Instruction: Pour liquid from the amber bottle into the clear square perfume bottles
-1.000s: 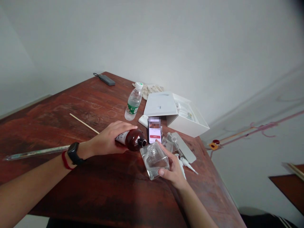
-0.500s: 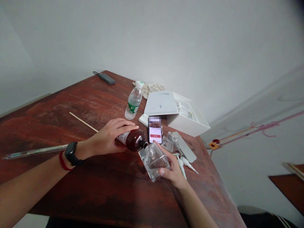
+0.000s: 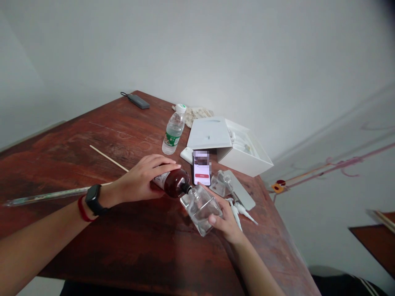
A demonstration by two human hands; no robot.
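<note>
Now that the brown bottle [image 3: 175, 181] has come closer, its mouth [image 3: 187, 188] touches (or nearly touches) the clear bottle [image 3: 202, 211], so they line up over the table [image 3: 135, 246]. The left hand [image 3: 148, 176] has fingers wrapped round the brown one; the right hand [image 3: 227, 218], round the clear one.

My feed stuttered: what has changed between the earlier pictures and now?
The brown bottle in the left hand and the clear square bottle in the right hand have come neck to neck, the clear one tipping its mouth leftward; whether the rims touch, I cannot tell. Nothing was newly grasped or let go. The water bottle, phone and white box stayed put.
</note>
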